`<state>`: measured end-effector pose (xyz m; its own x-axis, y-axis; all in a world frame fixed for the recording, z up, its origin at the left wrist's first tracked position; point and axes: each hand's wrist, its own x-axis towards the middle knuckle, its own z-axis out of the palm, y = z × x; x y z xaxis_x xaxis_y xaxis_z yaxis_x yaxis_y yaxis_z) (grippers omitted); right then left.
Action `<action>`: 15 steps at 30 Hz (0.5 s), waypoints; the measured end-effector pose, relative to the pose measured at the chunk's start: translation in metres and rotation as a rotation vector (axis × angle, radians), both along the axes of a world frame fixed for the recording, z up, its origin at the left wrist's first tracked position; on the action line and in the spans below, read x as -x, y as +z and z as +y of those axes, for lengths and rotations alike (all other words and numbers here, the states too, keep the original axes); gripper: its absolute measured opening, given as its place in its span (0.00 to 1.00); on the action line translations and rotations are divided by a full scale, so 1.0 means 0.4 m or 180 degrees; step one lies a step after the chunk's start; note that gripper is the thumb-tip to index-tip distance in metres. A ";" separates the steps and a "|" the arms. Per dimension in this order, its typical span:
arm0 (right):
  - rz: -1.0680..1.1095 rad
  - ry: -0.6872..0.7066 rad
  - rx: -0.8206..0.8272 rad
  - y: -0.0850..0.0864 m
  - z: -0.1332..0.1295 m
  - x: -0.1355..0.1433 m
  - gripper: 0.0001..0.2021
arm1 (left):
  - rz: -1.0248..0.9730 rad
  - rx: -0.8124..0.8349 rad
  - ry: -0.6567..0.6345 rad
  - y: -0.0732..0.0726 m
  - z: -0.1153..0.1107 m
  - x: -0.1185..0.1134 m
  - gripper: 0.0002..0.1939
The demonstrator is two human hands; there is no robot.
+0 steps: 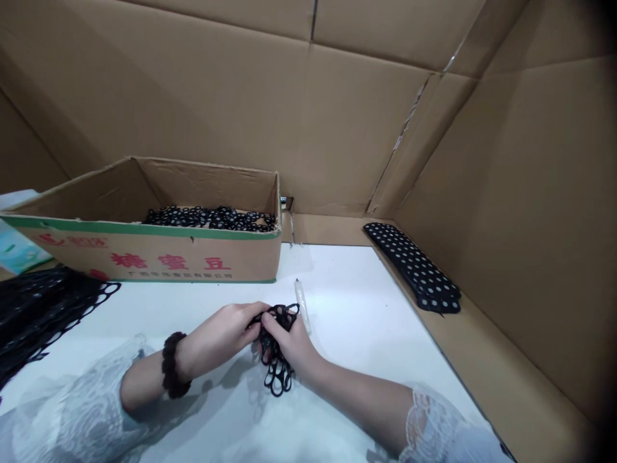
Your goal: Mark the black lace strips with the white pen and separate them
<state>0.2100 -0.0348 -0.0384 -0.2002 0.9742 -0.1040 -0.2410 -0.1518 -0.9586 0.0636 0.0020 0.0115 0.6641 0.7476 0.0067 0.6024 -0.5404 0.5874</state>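
A bunch of black pieces with ring-shaped holes point(278, 378) is held between my two hands above the white table. My left hand point(230, 331) pinches the bunch from the left, fingers curled and closed. From the right, my right hand point(293, 341) grips it with the thumb pressed on top. Loops of the black pieces hang below my fingers. Just behind my right hand, a white pen-like item point(301, 303) lies on the table, its dark tip pointing away from me.
A cardboard box point(241, 257) holding black ringed pieces point(212, 218) stands at the back left. A black pile point(38, 315) lies at the left edge. Black strips with pale dots point(414, 267) rest along the right. Cardboard walls point(216, 96) enclose the back and right of the table point(347, 289).
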 end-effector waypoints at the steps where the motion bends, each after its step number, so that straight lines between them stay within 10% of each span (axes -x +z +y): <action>1: 0.0001 -0.0052 0.0040 0.000 0.001 0.001 0.16 | -0.0037 0.0030 0.0004 0.003 0.001 0.000 0.15; 9: -0.0222 -0.0225 -0.0056 0.000 0.005 -0.007 0.15 | -0.0854 0.1480 0.0015 0.033 0.030 0.011 0.18; 15: -0.0462 -0.0445 -0.0551 0.014 0.007 -0.009 0.10 | -0.0488 0.0598 0.0147 0.018 0.018 0.006 0.15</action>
<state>0.2135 -0.0322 -0.0328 -0.0577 0.9971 0.0489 -0.1061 0.0426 -0.9934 0.0612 0.0090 0.0188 0.6312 0.7748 -0.0372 0.5199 -0.3869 0.7616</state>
